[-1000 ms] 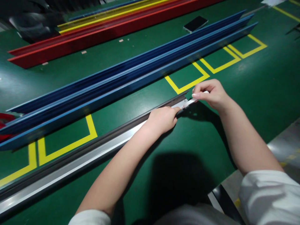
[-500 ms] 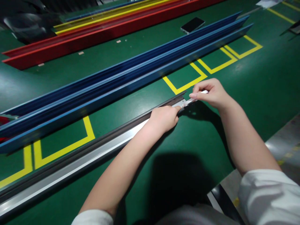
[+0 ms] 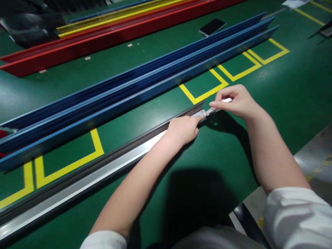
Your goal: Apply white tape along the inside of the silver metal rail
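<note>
A long silver and dark metal profile [image 3: 111,168] runs diagonally across the green table. My left hand [image 3: 183,129] is closed around it near its right end, fingers over the far side hidden. Just past the fingertips, a small metal plate [image 3: 201,113] with a hole shows at that end. My right hand [image 3: 237,99] pinches a slim white and grey piece [image 3: 212,110] between thumb and fingers. Its narrow tip meets the profile's end; whether it is a tool or a strip I cannot tell.
Blue channels [image 3: 145,91] lie parallel beyond the profile, with a phone [image 3: 212,27] behind them. Farther back are a red channel [image 3: 109,43] and a yellow channel [image 3: 124,17]. Yellow tape [image 3: 70,174] marks boxes on the green tabletop [image 3: 293,100]. A dark bag-like object [image 3: 31,29] sits at upper left.
Very little differs. My right hand and the white piece have shifted slightly to the right and up, while my left hand keeps its hold; the whole view has drifted a little.
</note>
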Demonstrator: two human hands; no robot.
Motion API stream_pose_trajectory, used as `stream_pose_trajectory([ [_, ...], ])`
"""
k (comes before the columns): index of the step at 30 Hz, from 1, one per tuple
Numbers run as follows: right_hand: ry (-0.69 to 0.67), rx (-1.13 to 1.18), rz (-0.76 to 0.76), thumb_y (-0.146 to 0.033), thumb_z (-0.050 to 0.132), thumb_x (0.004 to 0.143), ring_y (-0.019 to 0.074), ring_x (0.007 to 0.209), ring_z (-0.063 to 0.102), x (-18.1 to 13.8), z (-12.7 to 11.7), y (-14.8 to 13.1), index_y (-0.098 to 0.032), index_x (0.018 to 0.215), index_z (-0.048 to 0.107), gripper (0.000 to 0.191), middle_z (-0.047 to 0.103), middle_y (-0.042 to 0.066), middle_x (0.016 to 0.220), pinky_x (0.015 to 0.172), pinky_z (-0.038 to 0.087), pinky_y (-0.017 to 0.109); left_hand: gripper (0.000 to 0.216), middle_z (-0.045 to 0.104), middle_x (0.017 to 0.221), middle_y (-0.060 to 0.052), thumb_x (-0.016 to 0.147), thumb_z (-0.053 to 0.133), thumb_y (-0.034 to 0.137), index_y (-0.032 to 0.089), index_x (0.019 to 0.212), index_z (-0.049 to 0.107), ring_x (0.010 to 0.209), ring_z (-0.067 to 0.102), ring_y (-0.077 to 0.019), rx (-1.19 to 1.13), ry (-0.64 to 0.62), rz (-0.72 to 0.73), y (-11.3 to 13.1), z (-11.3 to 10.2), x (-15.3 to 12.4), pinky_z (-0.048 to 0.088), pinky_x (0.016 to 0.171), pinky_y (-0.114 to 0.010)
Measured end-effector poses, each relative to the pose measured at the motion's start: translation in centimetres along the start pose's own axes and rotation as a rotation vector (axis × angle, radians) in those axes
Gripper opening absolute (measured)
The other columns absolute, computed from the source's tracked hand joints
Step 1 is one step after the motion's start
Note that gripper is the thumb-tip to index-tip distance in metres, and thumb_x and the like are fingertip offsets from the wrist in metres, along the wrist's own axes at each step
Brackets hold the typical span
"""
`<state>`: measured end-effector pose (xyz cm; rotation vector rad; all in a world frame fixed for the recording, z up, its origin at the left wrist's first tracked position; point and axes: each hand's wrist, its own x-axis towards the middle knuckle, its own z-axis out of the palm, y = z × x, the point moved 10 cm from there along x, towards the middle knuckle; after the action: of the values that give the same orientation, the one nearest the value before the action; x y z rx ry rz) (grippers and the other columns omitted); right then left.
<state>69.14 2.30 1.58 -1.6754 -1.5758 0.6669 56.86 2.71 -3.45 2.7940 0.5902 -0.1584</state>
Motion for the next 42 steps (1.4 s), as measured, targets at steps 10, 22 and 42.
stream_pose_trajectory([
  [10,-0.002,-0.048,0.005,-0.045,0.074,0.07,0.0082,0.05,0.039,-0.1,-0.2,-0.2,-0.016,0.058,0.061,0.034,0.051,-0.002,0.052,0.049,0.026,0.027,0.037,0.068,0.106,-0.005,0.089,0.041,0.028,0.028,0.125,0.05,0.092,0.066,-0.0219,-0.058,-0.018,0.036,0.0,0.3,0.2,0.052,0.078,-0.032],
  [22,-0.01,-0.106,0.006,-0.045,0.074,0.07,0.0076,0.05,0.038,-0.2,-0.4,-0.1,-0.015,0.058,0.061,0.035,0.049,-0.002,0.051,0.049,0.025,0.026,0.044,0.067,0.113,-0.004,0.09,0.043,0.036,0.031,0.133,0.042,0.099,0.064,-0.0226,-0.121,-0.055,0.062,-0.1,0.7,0.3,0.051,0.083,-0.033],
  [42,-0.158,-0.572,-0.06,-0.051,0.062,0.08,0.0142,0.052,0.05,-1.2,-0.4,-1.4,-0.021,0.067,0.062,0.033,0.058,0.001,0.055,0.051,0.03,0.03,0.043,0.063,0.115,-0.008,0.091,0.041,0.031,0.026,0.134,0.045,0.099,0.064,-0.0243,-0.07,-0.026,0.038,1.1,-0.1,1.7,0.053,0.081,-0.036],
])
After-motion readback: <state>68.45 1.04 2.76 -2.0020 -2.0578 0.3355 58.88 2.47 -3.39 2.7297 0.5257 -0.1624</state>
